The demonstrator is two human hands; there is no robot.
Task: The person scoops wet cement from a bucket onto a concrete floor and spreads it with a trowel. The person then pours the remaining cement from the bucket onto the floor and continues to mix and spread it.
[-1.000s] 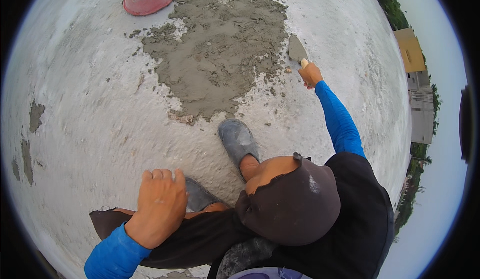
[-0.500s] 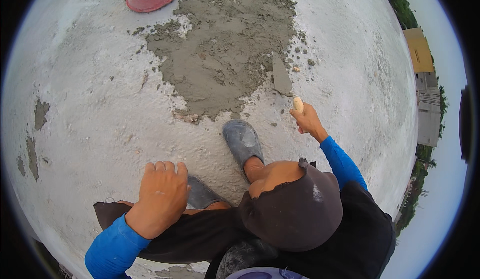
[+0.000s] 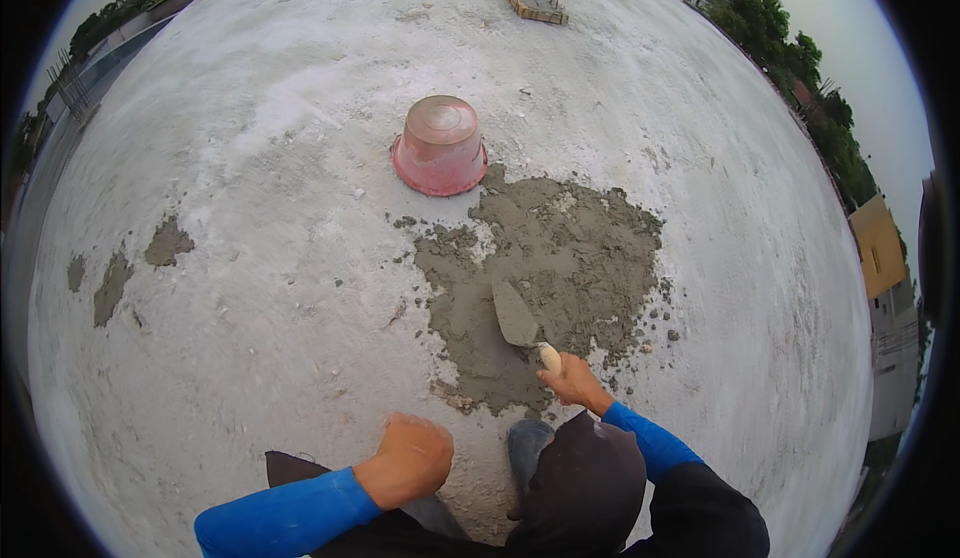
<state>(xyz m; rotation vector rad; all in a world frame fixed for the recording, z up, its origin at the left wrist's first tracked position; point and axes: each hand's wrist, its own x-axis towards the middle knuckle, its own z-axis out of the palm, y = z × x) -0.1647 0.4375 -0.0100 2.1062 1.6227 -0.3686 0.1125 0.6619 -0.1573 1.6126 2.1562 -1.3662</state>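
My right hand [image 3: 577, 383] grips the pale handle of a pointed trowel [image 3: 513, 313]. Its grey, smeared blade lies over the near-left part of a wet mortar patch [image 3: 590, 268] spread on the pale concrete. My left hand [image 3: 408, 455] is loosely curled into a fist above my left leg, its fingertips turned out of sight; nothing shows in it. Just beyond the patch, an upside-down red bucket [image 3: 440, 150] rests on the slab.
Smaller mortar smears [image 3: 113, 288] mark the slab on the left. Crumbs [image 3: 672, 335] lie along the patch's right edge. Far off, upright steel rods rise from a framed base [image 3: 537, 7]. My dark shoe [image 3: 527, 448] is close to the near edge of the mortar.
My view has tilted up, showing more of the far slab and the whole bucket. The trowel has moved left from the patch's right edge onto the mortar. My left fingers have curled in.
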